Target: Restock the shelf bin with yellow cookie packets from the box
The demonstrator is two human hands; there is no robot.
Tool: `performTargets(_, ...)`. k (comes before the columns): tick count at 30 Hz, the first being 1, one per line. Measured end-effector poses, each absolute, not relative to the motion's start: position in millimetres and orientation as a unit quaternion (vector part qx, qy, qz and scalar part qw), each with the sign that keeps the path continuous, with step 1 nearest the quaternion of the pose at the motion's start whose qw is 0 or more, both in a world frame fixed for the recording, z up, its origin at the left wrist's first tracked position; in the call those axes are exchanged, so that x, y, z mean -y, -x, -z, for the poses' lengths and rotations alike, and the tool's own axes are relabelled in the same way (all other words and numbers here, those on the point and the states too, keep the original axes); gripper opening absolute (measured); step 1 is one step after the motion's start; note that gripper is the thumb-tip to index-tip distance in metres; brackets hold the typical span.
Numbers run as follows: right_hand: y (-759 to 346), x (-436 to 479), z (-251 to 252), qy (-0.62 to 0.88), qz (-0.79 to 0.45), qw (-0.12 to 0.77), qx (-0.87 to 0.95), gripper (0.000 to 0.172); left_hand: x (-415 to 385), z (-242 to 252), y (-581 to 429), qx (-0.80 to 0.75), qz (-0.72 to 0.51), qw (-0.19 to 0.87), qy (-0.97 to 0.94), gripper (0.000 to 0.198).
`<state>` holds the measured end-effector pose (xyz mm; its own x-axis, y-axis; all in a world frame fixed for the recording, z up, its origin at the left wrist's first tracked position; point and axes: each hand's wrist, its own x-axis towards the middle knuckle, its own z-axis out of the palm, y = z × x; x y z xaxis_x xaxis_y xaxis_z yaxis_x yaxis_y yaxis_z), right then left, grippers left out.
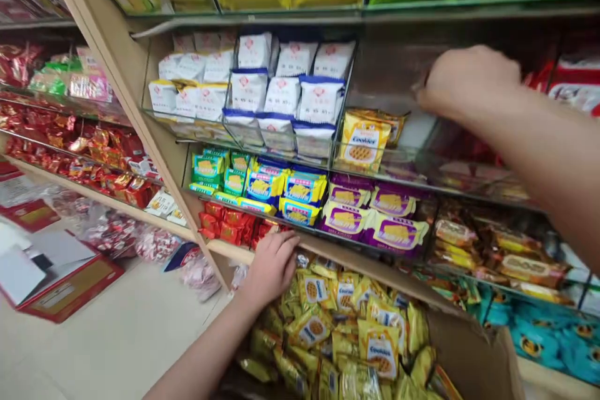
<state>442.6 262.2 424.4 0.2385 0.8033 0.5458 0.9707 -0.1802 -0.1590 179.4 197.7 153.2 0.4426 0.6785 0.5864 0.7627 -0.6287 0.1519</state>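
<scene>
My left hand (272, 264) rests palm-down on the wooden edge of a low shelf, fingers laid over it beside red-wrapped packets (227, 224). Below it, a cardboard box (469, 350) holds many yellow cookie packets (379, 350). My right hand (471, 78) is raised inside a shelf compartment, smeared by motion. Its fingers are curled away from me and largely hidden, so I cannot see whether anything is in them. To its left, a few yellow cookie packets (364, 142) stand upright in the same compartment behind a clear front lip.
White packets with blue edges (282, 95) fill the neighbouring compartment. Purple packets (375, 215) and blue-yellow packets (284, 190) sit one shelf down. Glass shelf edges (403, 178) run across. An opened red carton (60, 275) and bagged goods (154, 247) lie on the floor at left.
</scene>
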Motion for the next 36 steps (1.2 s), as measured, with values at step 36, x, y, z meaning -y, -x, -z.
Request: performTargets(36,-457,-88,-86,0.676,-0.067,0.211,0.703,0.033,-142,-130,-249,0.433,0.364,-0.749,0.346,0.031)
